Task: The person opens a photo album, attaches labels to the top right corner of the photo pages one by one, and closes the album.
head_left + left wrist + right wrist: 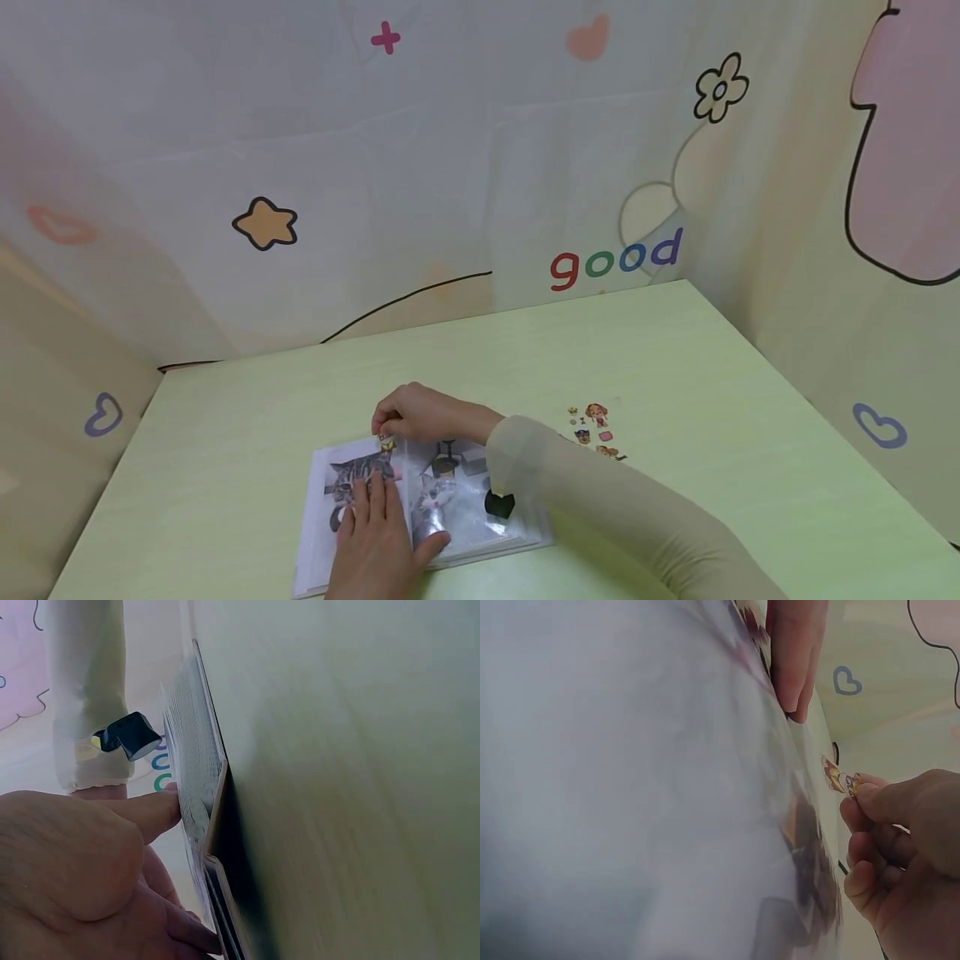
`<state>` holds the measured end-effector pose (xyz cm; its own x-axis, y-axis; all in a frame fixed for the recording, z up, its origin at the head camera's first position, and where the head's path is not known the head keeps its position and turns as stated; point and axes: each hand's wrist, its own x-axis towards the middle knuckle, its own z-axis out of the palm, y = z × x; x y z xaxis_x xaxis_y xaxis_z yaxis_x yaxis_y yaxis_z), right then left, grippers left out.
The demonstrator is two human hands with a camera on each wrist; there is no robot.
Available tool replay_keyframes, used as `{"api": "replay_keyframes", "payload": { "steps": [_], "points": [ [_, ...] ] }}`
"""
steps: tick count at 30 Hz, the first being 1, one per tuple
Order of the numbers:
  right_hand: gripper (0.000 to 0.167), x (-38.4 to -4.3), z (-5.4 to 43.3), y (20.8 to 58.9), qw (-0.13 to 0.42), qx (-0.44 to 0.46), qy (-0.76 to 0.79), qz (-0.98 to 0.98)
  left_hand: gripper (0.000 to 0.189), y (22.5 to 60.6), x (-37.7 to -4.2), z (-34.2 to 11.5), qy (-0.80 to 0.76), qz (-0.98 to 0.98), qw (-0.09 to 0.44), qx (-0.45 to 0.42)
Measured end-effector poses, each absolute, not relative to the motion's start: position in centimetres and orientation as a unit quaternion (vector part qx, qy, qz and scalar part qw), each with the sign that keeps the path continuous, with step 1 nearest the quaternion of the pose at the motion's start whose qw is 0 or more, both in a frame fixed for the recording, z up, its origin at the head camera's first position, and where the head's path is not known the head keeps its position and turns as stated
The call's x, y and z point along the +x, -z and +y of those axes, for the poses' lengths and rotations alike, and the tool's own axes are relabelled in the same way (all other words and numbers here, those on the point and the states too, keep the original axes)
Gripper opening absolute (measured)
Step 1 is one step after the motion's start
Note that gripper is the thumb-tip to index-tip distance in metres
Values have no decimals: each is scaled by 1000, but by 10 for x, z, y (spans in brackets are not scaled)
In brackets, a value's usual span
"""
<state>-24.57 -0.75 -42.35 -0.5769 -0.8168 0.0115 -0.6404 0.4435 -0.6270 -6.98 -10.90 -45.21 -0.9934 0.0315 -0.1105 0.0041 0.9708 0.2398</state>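
A photo album (313, 508) with cat pictures lies open on the table. My left hand (378, 537) rests on its left page, fingers stretched over a tabby cat picture (363, 471), with the thumb across onto the right page. In the left wrist view, that hand (90, 862) lies against the album's stacked pages (187, 742). My right hand (420, 414) is at the top of the album near the fold. Between its thumb and forefinger it pinches a small colourful sticker (840, 778). Whether the sticker touches the page is hard to tell.
Right of the album lies a sticker sheet (592, 425) with cartoon puppies, partly behind my right sleeve (600, 483). A black device (498, 503) hangs at the right wrist. Patterned curtains (450, 167) border the pale green table (240, 417) at the back and sides.
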Motion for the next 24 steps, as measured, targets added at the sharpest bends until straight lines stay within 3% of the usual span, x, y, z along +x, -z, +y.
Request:
{"api": "replay_keyframes", "payload": {
  "steps": [24],
  "points": [
    [13, -244, -11, 436, 123, -438, 272, 848, 108, 457, -70, -111, -108, 993, 37, 15]
  ]
}}
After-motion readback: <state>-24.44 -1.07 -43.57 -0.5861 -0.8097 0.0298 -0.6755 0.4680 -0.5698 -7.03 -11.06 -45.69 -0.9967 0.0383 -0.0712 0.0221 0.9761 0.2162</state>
